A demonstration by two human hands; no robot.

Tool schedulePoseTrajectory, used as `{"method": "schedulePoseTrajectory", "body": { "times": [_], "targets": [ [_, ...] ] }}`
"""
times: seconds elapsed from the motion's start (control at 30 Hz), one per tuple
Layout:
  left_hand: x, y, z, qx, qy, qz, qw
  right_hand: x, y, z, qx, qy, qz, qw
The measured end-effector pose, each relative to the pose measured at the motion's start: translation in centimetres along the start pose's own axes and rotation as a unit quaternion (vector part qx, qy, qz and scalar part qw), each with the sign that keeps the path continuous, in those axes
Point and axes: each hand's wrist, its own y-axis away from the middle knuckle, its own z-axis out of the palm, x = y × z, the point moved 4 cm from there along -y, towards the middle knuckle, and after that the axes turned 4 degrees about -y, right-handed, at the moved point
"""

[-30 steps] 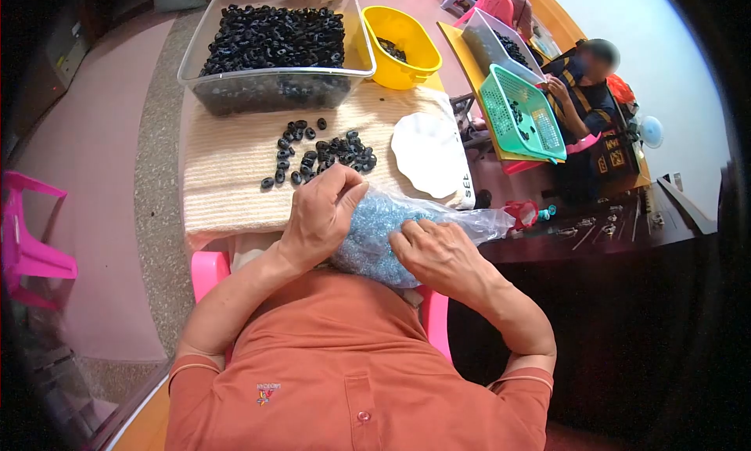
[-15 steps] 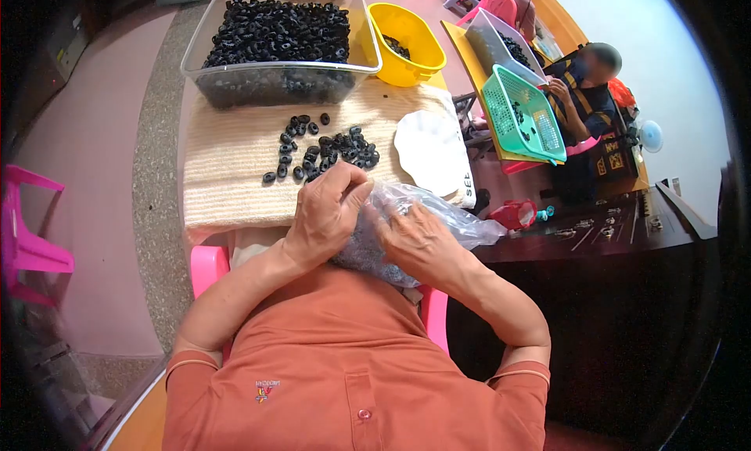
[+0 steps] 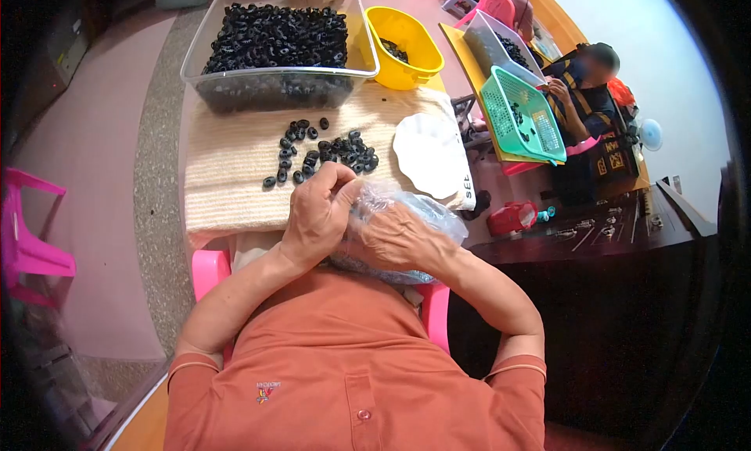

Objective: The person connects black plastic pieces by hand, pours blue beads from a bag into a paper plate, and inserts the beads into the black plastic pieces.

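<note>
My left hand (image 3: pixel 317 210) is closed, thumb against bent fingers, pinching the edge of a clear plastic bag (image 3: pixel 443 215) in my lap. Small greyish contents show dimly through the plastic. My right hand (image 3: pixel 400 236) is at the bag's mouth, back upward, with plastic around its fingers; the fingertips are hidden. Just beyond my left hand, several small black oval plastic parts with holes (image 3: pixel 344 150) lie loose on a striped cream towel (image 3: pixel 235 165). A white scalloped dish (image 3: pixel 429 154) rests on the towel to the right.
At the back stands a clear tub (image 3: pixel 274 82) heaped with black parts, beside a yellow basin (image 3: pixel 407 48) holding some more. To the right, another person (image 3: pixel 587 91) sits by a green basket (image 3: pixel 522 114). A pink stool (image 3: pixel 35 232) stands on the left floor.
My right hand has moved left and deeper into the bag's mouth, its fingers now hidden. The bag's right end has drawn in. My left hand has shifted slightly left.
</note>
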Motion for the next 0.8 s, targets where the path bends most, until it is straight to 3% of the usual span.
{"method": "schedulePoseTrajectory", "body": {
  "times": [0.13,0.33,0.53,0.8],
  "targets": [
    [-0.6,-0.1,-0.1,0.001,0.000,-0.016,1.000,-0.5,-0.3,-0.4,0.114,-0.033,-0.039,0.992],
    [-1.2,0.0,0.0,0.012,-0.003,-0.025,1.000,0.5,-0.7,0.2,-0.017,-0.068,-0.003,0.998],
    [-1.0,-0.1,-0.3,0.005,0.017,-0.042,0.999,0.8,-0.3,0.1,0.057,-0.025,-0.037,0.997],
    [-1.1,0.0,-0.2,0.001,0.006,-0.037,0.999,0.4,-0.1,-0.3,-0.043,-0.042,-0.005,0.998]
  ]
}}
